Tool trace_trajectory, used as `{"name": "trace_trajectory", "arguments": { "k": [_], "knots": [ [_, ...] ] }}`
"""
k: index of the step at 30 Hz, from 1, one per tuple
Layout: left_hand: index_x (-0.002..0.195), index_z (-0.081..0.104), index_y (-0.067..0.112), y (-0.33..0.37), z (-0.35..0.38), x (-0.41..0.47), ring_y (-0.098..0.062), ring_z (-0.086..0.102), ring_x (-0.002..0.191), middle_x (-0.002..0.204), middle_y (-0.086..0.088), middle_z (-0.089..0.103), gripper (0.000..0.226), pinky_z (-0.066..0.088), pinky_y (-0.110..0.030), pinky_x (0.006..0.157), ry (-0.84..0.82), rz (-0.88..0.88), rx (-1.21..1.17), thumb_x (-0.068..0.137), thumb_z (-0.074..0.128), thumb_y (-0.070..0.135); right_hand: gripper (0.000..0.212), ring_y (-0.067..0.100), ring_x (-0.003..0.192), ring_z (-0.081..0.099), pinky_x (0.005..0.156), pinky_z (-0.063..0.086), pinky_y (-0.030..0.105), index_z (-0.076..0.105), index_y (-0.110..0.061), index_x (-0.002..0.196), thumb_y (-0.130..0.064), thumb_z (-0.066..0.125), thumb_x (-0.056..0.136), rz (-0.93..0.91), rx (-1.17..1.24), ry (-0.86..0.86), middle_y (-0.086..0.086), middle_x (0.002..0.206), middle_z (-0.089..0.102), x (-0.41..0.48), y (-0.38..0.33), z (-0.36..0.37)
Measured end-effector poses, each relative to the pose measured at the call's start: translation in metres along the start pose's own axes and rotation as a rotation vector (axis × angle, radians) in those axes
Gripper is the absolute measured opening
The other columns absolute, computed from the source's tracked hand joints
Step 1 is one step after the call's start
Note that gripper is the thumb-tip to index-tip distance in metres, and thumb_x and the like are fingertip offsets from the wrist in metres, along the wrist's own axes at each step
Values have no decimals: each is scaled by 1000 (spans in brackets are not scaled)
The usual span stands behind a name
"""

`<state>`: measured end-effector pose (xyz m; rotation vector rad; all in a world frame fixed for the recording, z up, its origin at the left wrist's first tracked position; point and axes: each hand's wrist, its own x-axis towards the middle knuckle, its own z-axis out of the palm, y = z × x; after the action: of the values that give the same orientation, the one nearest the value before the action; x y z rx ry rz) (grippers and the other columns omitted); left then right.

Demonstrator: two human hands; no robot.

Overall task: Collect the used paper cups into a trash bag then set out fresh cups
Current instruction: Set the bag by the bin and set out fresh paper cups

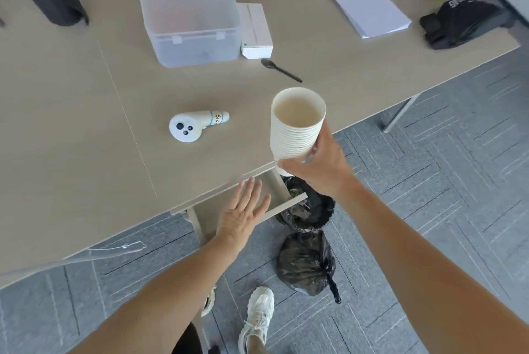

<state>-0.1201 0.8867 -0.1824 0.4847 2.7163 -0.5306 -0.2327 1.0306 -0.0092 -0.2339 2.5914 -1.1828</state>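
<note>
My right hand [320, 170] grips a tall stack of white paper cups [294, 127] near its bottom, holding it tilted above the table's front edge. My left hand [243, 216] lies flat, fingers straight, on the front of a partly open drawer [274, 190] under the tabletop. On the floor below sits a tied black trash bag [306, 262]. Behind it stands an open bin lined with a black bag [312, 210] holding some rubbish.
On the beige table [86, 124] lie a white handheld controller [194, 124], a black plastic spoon [280, 68], a translucent lidded box [191, 24], a white box [256, 30], a paper stack [366, 1] and a black cap [463, 21]. My shoes [257, 316] stand on grey carpet.
</note>
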Motion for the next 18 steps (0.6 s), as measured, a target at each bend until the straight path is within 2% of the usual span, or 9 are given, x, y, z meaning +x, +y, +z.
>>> {"name": "trace_trajectory", "arguments": {
  "k": [3, 5, 7, 10, 12, 15, 18],
  "knots": [
    [147, -32, 12, -21, -6, 19, -55, -35, 133, 153, -24, -35, 92, -27, -63, 105, 26, -5, 100, 76, 23, -8, 83, 10, 109, 57, 90, 54, 38, 37, -33, 133, -31, 84, 65, -10, 2, 30, -13, 117, 58, 6, -15, -3],
    [147, -33, 15, -31, -4, 30, -61, -32, 132, 156, -16, -35, 93, -22, -67, 107, 64, 1, 143, 82, 31, -7, 83, 10, 109, 57, 89, 54, 37, 37, -33, 134, -32, 84, 65, -19, 3, 57, -14, 117, 58, 8, -20, -6],
    [147, -32, 17, -37, 2, 37, -66, -24, 131, 156, -15, -33, 93, -9, -69, 110, 79, 25, 190, 89, 38, -4, 83, 12, 108, 57, 88, 55, 37, 38, -31, 134, -31, 85, 65, -17, 4, 87, -12, 117, 58, 8, -22, -9],
    [150, -24, 16, -40, 15, 42, -75, -16, 125, 158, -18, -27, 84, 8, -71, 111, 121, 29, 286, 97, 40, 11, 85, 11, 108, 56, 89, 54, 37, 35, -31, 135, -32, 85, 66, -18, -4, 104, -12, 118, 57, 5, -22, -14],
    [154, -12, 12, -42, 22, 45, -77, -13, 121, 160, -19, -20, 73, 14, -70, 111, 129, 30, 321, 101, 38, 19, 86, 11, 109, 56, 91, 54, 38, 35, -33, 135, -33, 84, 65, -14, -4, 98, -13, 118, 57, 1, -20, -15],
    [155, 10, 7, -39, 26, 52, -74, -7, 127, 161, -20, 0, 60, 14, -71, 110, 123, 50, 373, 103, 31, 27, 85, 10, 109, 57, 91, 54, 39, 36, -33, 135, -34, 85, 65, -10, 1, 113, -14, 118, 57, -7, -16, -19],
    [154, 18, 9, -35, 25, 54, -74, -11, 127, 160, -19, 8, 59, 9, -73, 109, 96, 25, 374, 102, 33, 31, 85, 11, 107, 57, 89, 54, 38, 37, -30, 134, -35, 85, 64, -24, -1, 116, -14, 116, 57, -17, -10, -24]
  ]
}}
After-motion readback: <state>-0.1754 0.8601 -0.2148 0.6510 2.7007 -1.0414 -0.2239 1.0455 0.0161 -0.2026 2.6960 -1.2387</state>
